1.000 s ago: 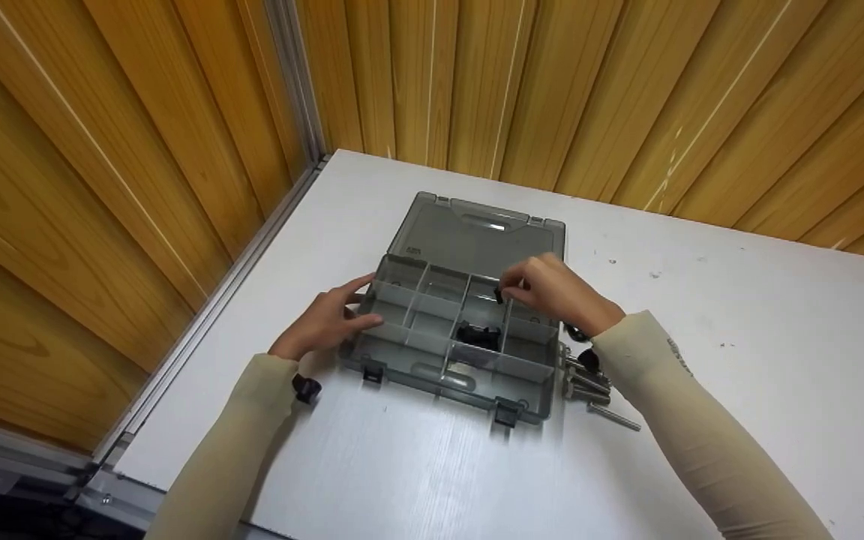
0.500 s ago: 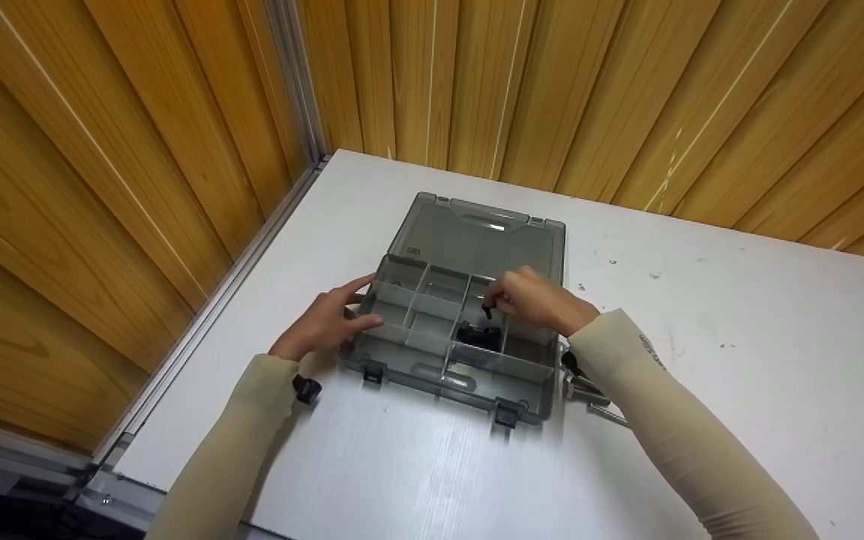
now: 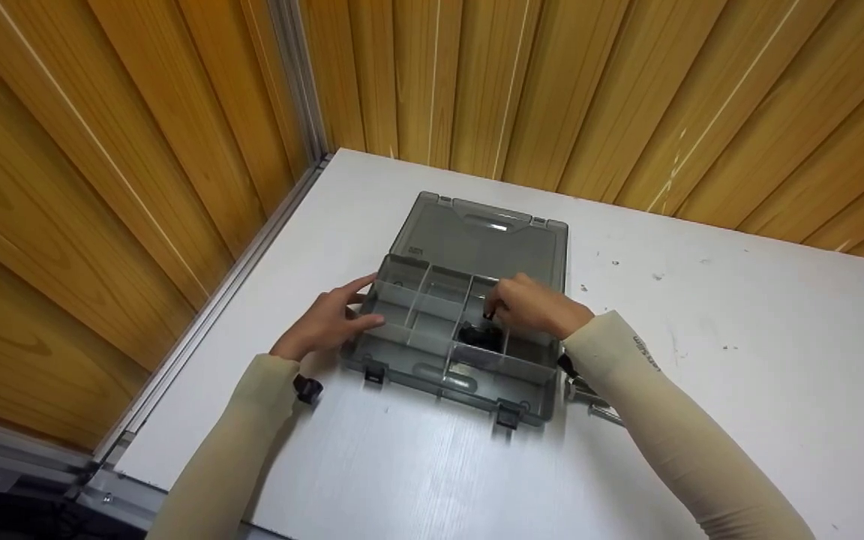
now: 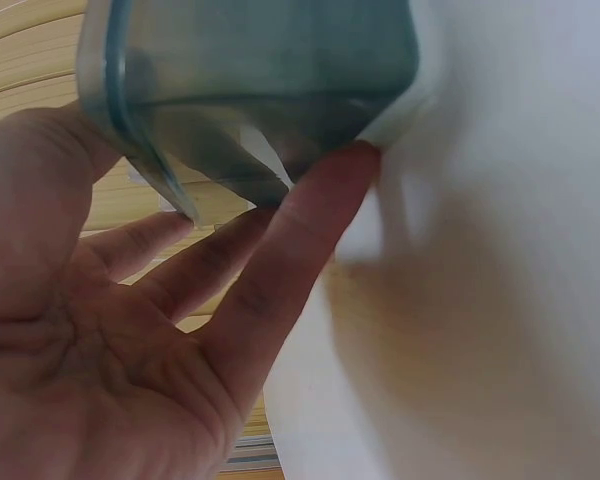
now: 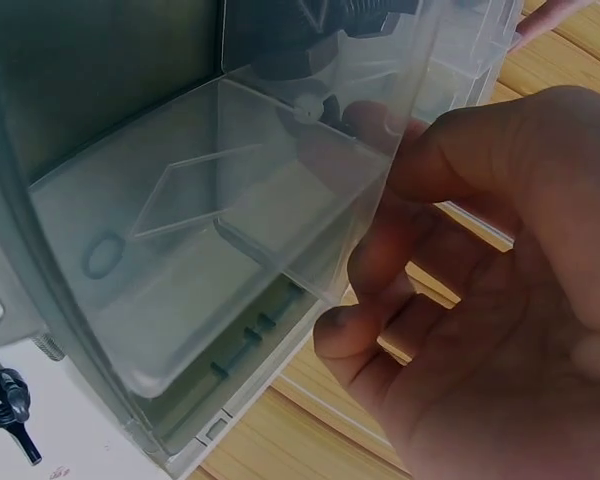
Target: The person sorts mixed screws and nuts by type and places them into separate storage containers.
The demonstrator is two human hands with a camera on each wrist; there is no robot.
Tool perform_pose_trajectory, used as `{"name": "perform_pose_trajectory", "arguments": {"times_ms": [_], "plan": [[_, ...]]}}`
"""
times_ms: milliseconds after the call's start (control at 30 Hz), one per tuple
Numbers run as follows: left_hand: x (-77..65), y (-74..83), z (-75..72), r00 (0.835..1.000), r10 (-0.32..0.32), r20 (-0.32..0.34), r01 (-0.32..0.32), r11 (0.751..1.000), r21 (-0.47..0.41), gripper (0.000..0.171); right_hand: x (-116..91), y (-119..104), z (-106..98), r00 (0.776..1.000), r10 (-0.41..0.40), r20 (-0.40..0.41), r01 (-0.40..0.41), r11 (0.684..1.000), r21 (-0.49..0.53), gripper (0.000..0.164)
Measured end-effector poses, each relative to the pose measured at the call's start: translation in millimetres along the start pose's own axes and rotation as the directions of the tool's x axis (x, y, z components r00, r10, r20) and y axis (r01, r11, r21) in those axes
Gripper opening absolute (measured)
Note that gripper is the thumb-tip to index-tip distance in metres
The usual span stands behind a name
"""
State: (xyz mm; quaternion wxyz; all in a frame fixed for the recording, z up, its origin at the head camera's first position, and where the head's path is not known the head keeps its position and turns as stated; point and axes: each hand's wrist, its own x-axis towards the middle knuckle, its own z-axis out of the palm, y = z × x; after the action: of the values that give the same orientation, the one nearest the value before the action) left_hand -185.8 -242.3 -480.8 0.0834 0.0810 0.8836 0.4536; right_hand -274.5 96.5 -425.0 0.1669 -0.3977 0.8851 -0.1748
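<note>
A grey see-through compartment box (image 3: 429, 322) lies on the white table, its lid (image 3: 488, 247) folded back behind it. My left hand (image 3: 327, 321) holds the box's left side, thumb over the rim and fingers along the outer wall. Over a middle-right compartment, my right hand (image 3: 535, 304) pinches a small black piece (image 3: 488, 316), mostly hidden by the fingers. Several black parts (image 3: 480, 337) sit in that compartment, right below the fingertips. In the right wrist view a clear divider (image 5: 320, 200) stands between the camera and the pinching fingertips.
Silver metal rods (image 3: 588, 394) lie on the table (image 3: 417, 472) right of the box, partly under the right forearm. A black part (image 5: 5, 400) lies there too. Two black latches (image 3: 508, 414) stick out at the box's front. Wood-look walls stand at the left and back.
My right hand has moved left and down with the small black piece, from the back right of the box to the compartment with the black parts. The left hand has stayed put.
</note>
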Motion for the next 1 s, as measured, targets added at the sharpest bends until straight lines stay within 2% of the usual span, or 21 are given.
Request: {"name": "perform_pose_trajectory", "arguments": {"times_ms": [333, 467, 533, 633, 700, 767, 1000], "plan": [[-0.2, 2.2, -0.4, 1.000, -0.008, -0.011, 0.008, 1.000, 0.011, 0.080, -4.6, 1.3, -1.8, 1.000, 0.025, -0.009, -0.025, 0.999, 0.032, 0.041], [-0.6, 1.2, 0.3, 1.000, -0.021, -0.009, 0.021, 1.000, 0.007, 0.081, -5.5, 5.8, -0.4, 0.998, -0.031, -0.063, 0.034, 0.999, 0.042, 0.039], [-0.7, 0.3, 0.7, 1.000, -0.025, -0.005, 0.025, 1.000, 0.005, 0.082, -5.9, 9.0, -0.2, 0.988, -0.082, -0.130, 0.087, 0.996, 0.033, 0.033], [-0.7, -0.7, 1.0, 1.000, -0.025, -0.005, 0.025, 1.000, 0.003, 0.082, -7.8, 16.6, -1.7, 0.950, -0.158, -0.270, 0.159, 0.987, -0.018, 0.028], [-0.4, -0.8, 0.8, 1.000, -0.021, -0.005, 0.021, 1.000, 0.006, 0.082, -11.7, 22.3, -4.6, 0.919, -0.180, -0.352, 0.174, 0.984, -0.050, 0.024], [-0.4, 0.0, 0.6, 1.000, -0.019, -0.004, 0.019, 1.000, 0.007, 0.081, -17.7, 29.9, -7.7, 0.900, -0.171, -0.402, 0.158, 0.985, -0.065, 0.025], [0.4, -1.2, -0.6, 1.000, -0.019, -0.002, 0.019, 1.000, 0.005, 0.080, -48.0, 63.7, -14.9, 0.899, -0.041, -0.437, 0.028, 0.999, -0.037, 0.021]]}}
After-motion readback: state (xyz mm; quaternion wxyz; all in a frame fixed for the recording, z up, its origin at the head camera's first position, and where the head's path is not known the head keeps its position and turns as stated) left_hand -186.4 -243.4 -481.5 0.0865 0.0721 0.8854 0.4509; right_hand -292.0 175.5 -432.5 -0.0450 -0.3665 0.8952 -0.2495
